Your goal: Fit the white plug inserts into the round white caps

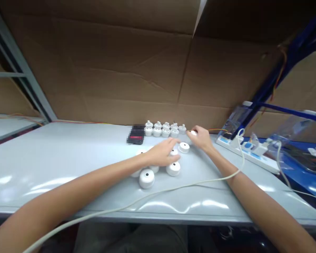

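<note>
My left hand [163,151] reaches over a group of white round caps on the table, thumb and fingers apart. Between them is a white cap [173,152] with a dark centre hole; I cannot tell whether the hand touches it. Another cap [173,169] sits just below the thumb, and a third [146,178] stands nearer the front. Farther right, my right hand [201,138] is closed on a small white round piece [193,133], partly hidden by the fingers. One more cap [184,147] lies between the two hands. My left forearm and hand hide parts of several caps.
Stacked white pieces [165,130] stand in rows at the back, beside a dark phone-like object [136,135], partly pixelated. A white cable [168,189] crosses the table front and passes over my right forearm. A power strip [249,154] with plugs lies at the right. Cardboard [121,70] backs the table.
</note>
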Demonstrator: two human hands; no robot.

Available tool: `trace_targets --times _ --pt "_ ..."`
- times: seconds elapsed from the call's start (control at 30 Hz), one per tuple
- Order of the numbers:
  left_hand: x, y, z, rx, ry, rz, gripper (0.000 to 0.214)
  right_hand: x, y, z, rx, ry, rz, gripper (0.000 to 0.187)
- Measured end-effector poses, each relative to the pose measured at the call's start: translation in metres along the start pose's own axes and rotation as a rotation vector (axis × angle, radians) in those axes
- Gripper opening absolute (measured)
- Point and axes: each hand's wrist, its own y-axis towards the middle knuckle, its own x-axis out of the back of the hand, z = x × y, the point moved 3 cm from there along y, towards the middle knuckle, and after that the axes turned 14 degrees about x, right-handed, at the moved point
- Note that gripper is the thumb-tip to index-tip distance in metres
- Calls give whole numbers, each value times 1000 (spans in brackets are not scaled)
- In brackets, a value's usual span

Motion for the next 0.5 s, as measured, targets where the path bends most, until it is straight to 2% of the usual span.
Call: trace_targets --times 0.1,0.17,0.3,0.43,0.5 --pt "0 3 3 -64 -114 -109 60 1 -1 25 -57 284 -151 35" --pt "1 5 5 -51 -191 -166 59 -3 -4 45 -56 393 -107 42" --pt "3 7 4 39 -303 -200 33 -8 -16 84 -61 790 50 45" --pt "9 4 0 41 -355 -304 36 -8 -23 97 -226 918 140 53" --pt "10 3 -1 14 -384 -295 42 -9 -23 96 -309 967 190 56"
